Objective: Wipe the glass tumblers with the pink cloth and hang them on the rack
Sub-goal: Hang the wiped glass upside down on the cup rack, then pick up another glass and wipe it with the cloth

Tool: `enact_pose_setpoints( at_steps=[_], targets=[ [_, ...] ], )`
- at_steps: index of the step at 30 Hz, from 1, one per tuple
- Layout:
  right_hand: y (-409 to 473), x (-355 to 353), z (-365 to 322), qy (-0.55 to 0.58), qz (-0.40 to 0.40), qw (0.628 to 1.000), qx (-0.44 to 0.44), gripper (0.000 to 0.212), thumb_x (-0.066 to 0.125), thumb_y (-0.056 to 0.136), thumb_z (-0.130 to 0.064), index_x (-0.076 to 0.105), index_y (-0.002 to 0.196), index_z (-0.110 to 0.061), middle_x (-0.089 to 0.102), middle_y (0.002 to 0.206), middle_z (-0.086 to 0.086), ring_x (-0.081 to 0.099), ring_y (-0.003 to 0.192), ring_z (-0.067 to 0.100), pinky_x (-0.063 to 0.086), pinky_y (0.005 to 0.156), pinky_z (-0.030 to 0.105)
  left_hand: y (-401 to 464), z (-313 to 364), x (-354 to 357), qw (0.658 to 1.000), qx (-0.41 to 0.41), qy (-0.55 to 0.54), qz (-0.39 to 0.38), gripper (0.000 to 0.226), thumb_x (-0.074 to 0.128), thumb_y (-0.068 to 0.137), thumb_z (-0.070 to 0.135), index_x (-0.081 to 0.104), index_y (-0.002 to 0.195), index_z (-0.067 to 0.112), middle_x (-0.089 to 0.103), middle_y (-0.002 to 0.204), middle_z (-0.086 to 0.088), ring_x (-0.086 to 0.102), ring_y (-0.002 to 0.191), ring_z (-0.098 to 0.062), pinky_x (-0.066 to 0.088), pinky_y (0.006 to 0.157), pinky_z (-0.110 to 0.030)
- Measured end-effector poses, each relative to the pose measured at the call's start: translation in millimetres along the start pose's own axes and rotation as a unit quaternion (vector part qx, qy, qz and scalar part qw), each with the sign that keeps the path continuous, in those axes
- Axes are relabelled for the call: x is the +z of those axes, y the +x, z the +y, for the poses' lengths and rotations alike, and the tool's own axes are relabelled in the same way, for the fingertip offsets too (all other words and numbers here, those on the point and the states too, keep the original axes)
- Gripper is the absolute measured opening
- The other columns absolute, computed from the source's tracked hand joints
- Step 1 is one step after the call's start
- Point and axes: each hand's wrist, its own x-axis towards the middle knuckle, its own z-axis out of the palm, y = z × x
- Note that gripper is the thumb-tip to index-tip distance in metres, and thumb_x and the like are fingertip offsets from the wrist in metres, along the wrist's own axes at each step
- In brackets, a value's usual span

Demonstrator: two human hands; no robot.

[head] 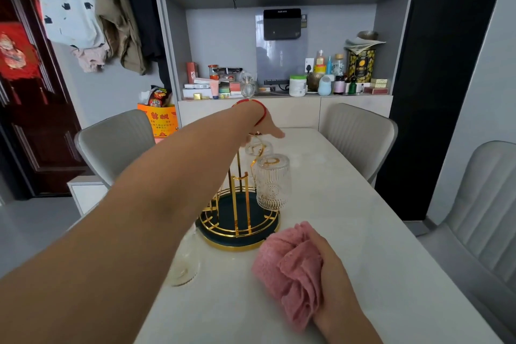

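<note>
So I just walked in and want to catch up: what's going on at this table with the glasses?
A person is drying glasses. Their left hand reaches over the top of the gold wire rack on its dark green round base, at a clear ribbed glass tumbler on a far arm; whether the fingers grip it is hidden. Another ribbed tumbler already hangs upside down on the near side. The right hand holds the bunched pink cloth on the white table. One more clear glass waits beside the left forearm.

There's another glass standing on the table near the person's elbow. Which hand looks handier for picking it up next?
The left, probably. The right hand grips the pink cloth, while the left hand is up at the rack beside a hung tumbler; the standing tumbler sits under the left forearm.
</note>
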Motion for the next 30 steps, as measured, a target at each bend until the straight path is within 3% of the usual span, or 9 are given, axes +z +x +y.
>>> enact_pose_setpoints(
  at_steps=[3, 6, 11, 16, 19, 23, 25, 27, 30],
  targets=[
    [-2, 10, -2, -0.01, 0.041, 0.999, -0.008, 0.05, 0.07, 0.086, -0.047, 0.076, 0.111, -0.004, 0.075, 0.12, 0.023, 0.073, 0.104, 0.042, 0.06, 0.089, 0.053, -29, -9, 1, 0.97, 0.104, -0.056, 0.212, 0.039, 0.065, 0.096, 0.041, 0.07, 0.107, 0.004, 0.072, 0.1, -0.011, 0.064, 0.082, -0.025, 0.055, 0.075, -0.035],
    [-17, 23, 3, -0.009, 0.05, 0.999, -0.007, 0.051, 0.078, 0.085, -0.041, 0.075, 0.121, -0.006, 0.075, 0.119, 0.022, 0.071, 0.112, 0.043, 0.057, 0.097, 0.06, -98, -39, 39, 0.916, 0.174, -0.185, 0.311, 0.013, 0.065, 0.094, 0.021, 0.071, 0.099, 0.011, 0.071, 0.095, -0.003, 0.064, 0.088, -0.019, 0.054, 0.079, -0.03],
    [-49, 44, 20, 0.02, 0.016, 1.0, 0.005, 0.046, 0.073, 0.089, -0.025, 0.069, 0.125, 0.004, 0.07, 0.121, 0.032, 0.068, 0.117, 0.045, 0.059, 0.095, 0.052, -216, -99, 147, 0.925, 0.202, -0.239, 0.213, 0.011, 0.068, 0.085, 0.009, 0.073, 0.092, 0.015, 0.07, 0.082, 0.006, 0.063, 0.075, -0.01, 0.055, 0.073, -0.029],
    [-86, 49, 33, 0.049, -0.004, 0.998, 0.031, 0.036, 0.057, 0.098, -0.02, 0.07, 0.123, 0.001, 0.068, 0.119, 0.027, 0.063, 0.113, 0.043, 0.055, 0.1, 0.056, -260, -159, 206, 0.934, 0.112, -0.224, 0.255, 0.023, 0.068, 0.091, 0.012, 0.069, 0.113, 0.018, 0.063, 0.11, 0.006, 0.058, 0.103, -0.013, 0.049, 0.097, -0.026],
    [-110, 49, 38, 0.083, -0.015, 0.996, 0.02, 0.033, 0.052, 0.097, -0.016, 0.073, 0.113, 0.003, 0.069, 0.097, 0.02, 0.066, 0.087, 0.032, 0.06, 0.084, 0.046, -252, -171, 198, 0.944, 0.106, -0.157, 0.271, 0.038, 0.067, 0.094, 0.017, 0.062, 0.13, 0.011, 0.057, 0.134, -0.007, 0.046, 0.13, -0.024, 0.036, 0.11, -0.028],
    [-127, 45, 42, 0.193, 0.003, 0.981, 0.028, 0.022, 0.039, 0.088, -0.003, 0.061, 0.087, -0.005, 0.053, 0.053, 0.002, 0.05, 0.039, 0.011, 0.055, 0.054, 0.023, -213, -170, 162, 0.969, 0.06, 0.069, 0.229, 0.071, 0.064, 0.091, 0.054, 0.045, 0.146, 0.012, 0.051, 0.144, -0.013, 0.039, 0.139, -0.033, 0.032, 0.12, -0.044],
    [-125, 43, 46, 0.225, 0.015, 0.974, 0.019, 0.007, 0.058, 0.077, -0.006, 0.057, 0.08, -0.013, 0.051, 0.054, -0.003, 0.048, 0.039, 0.006, 0.042, 0.065, 0.012, -195, -168, 151, 0.985, 0.025, 0.085, 0.147, 0.078, 0.066, 0.085, 0.063, 0.046, 0.14, 0.011, 0.055, 0.138, -0.016, 0.043, 0.135, -0.036, 0.034, 0.117, -0.048],
    [-128, 44, 46, 0.206, 0.012, 0.979, 0.008, 0.016, 0.078, 0.077, -0.017, 0.065, 0.085, -0.013, 0.064, 0.068, 0.0, 0.062, 0.051, 0.01, 0.042, 0.076, 0.017, -183, -166, 146, 0.996, 0.008, 0.049, 0.073, 0.066, 0.072, 0.083, 0.062, 0.054, 0.124, 0.012, 0.062, 0.126, -0.014, 0.05, 0.12, -0.033, 0.043, 0.106, -0.044],
    [-134, 50, 41, 0.184, 0.012, 0.983, 0.006, 0.026, 0.076, 0.088, -0.01, 0.068, 0.112, -0.005, 0.063, 0.055, -0.001, 0.058, 0.036, 0.007, 0.05, 0.039, 0.019, -178, -165, 143, 0.996, 0.007, -0.008, 0.089, 0.064, 0.084, 0.072, 0.063, 0.058, 0.104, 0.013, 0.065, 0.107, -0.008, 0.051, 0.102, -0.025, 0.048, 0.082, -0.034]
  ],
)
